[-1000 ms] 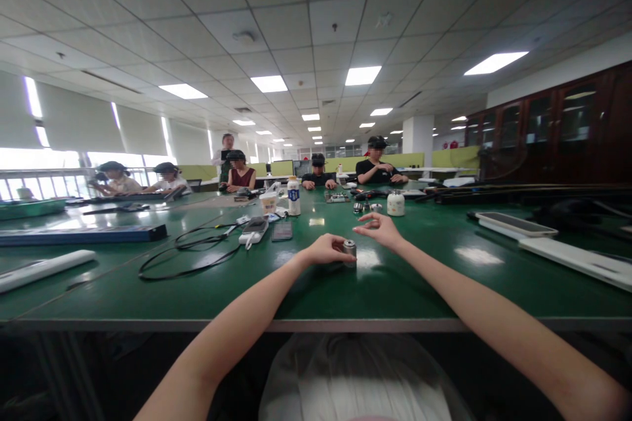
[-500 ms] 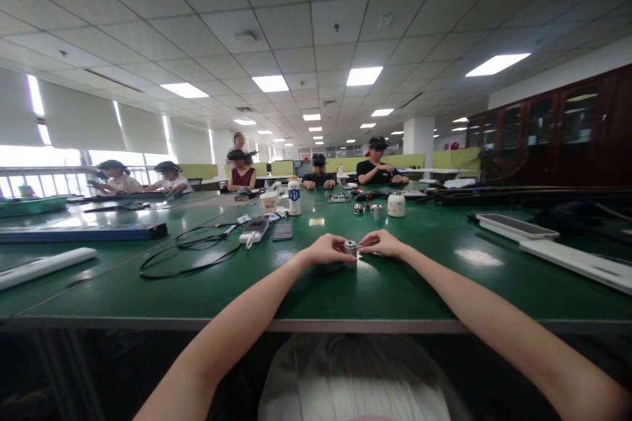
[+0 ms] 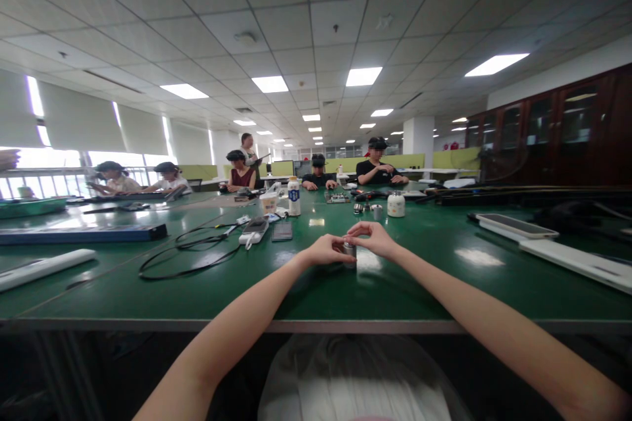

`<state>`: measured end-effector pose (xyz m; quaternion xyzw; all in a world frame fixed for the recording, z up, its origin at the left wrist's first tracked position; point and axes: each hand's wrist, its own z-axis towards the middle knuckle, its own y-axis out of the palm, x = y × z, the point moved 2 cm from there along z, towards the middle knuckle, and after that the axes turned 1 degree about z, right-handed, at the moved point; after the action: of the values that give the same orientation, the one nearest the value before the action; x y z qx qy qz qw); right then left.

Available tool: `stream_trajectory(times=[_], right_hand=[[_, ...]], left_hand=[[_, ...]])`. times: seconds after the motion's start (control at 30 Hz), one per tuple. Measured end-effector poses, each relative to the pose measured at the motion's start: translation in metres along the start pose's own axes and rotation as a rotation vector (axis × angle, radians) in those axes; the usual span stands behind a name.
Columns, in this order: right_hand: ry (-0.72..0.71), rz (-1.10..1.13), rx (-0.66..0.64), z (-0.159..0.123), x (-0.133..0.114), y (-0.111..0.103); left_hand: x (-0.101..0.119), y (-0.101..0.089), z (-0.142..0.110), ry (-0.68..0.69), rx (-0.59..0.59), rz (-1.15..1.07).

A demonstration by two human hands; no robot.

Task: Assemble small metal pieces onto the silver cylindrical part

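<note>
A small metal cylinder (image 3: 350, 254) stands on the green table (image 3: 316, 289) in front of me. My left hand (image 3: 326, 250) is curled around its left side and holds it. My right hand (image 3: 372, 239) arches over the top of the cylinder with fingertips pinched on its upper end. Most of the cylinder is hidden by the fingers.
A black cable loop (image 3: 190, 253), a white device (image 3: 253, 231) and a dark phone (image 3: 282, 230) lie to the left. A white bottle (image 3: 294, 197), a white jar (image 3: 395, 204) and small metal parts (image 3: 368, 209) stand further back. Tablets (image 3: 516, 225) lie right. Several people sit at the far end.
My right hand came down from above the table onto the cylinder and now pinches its top. My left hand stayed on the cylinder. A standing person at the back walked right.
</note>
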<state>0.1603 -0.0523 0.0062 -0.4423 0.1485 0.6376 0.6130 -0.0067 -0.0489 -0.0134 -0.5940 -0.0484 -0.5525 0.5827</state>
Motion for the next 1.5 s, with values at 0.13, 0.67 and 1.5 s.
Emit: stream_trajectory(times=[0.13,0.67,1.5], right_hand=[[-0.022,-0.071,-0.012,0.000,-0.002,0.000],[0.129,-0.018,0.123,0.005,0.007,0.009],[0.389,0.005,-0.152,-0.004,0.064,-0.055]], left_hand=[[0.002,0.000,0.000,0.008,-0.014,-0.008],[0.003,0.000,0.000,0.014,0.015,0.068],[0.005,0.000,-0.002,-0.023,-0.028,0.007]])
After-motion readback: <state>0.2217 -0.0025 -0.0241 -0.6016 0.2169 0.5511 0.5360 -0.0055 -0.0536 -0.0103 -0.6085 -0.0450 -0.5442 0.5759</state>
